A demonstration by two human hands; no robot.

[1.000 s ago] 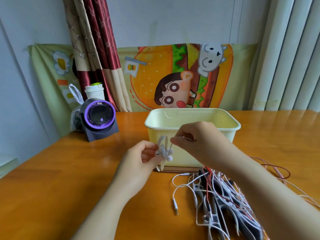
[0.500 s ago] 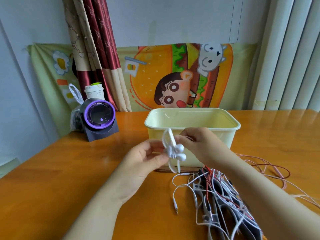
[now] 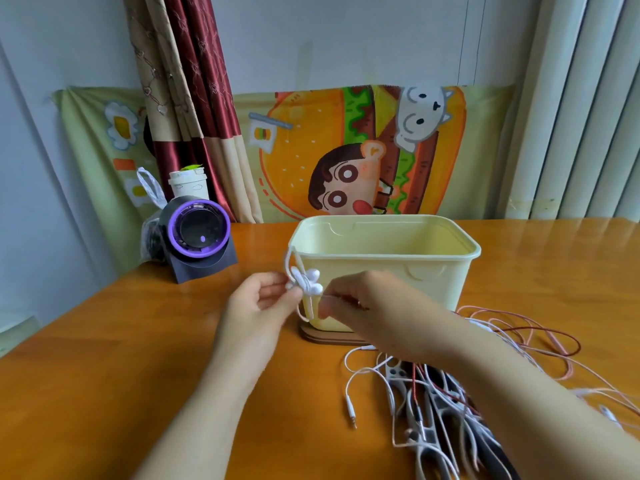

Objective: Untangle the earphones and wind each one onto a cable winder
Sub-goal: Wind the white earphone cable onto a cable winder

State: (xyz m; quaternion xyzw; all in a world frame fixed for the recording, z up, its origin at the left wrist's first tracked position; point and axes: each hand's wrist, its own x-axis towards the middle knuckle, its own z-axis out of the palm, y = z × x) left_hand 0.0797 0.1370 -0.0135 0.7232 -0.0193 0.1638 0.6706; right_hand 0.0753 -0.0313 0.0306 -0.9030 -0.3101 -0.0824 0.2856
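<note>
A white earphone wound on a white cable winder (image 3: 304, 284) is held upright in front of the near left corner of the pale yellow bin (image 3: 433, 271). My left hand (image 3: 263, 306) pinches the winder from the left. My right hand (image 3: 363, 306) pinches its lower end from the right. A tangle of white, red and pink earphone cables (image 3: 450, 393) with several white and dark winders lies on the table at the lower right, partly hidden by my right forearm. One white cable ends in a jack plug (image 3: 351, 410).
The wooden table (image 3: 104, 375) stretches to the left and front. A purple-ringed dark device (image 3: 199, 233) stands at the back left with a plastic bag and a white cup (image 3: 188, 183) behind it. Pink cables (image 3: 540, 334) loop at the right.
Both hands have shifted the wound earphone slightly left and up, toward the bin's near left corner. The winder has turned between my fingers.
</note>
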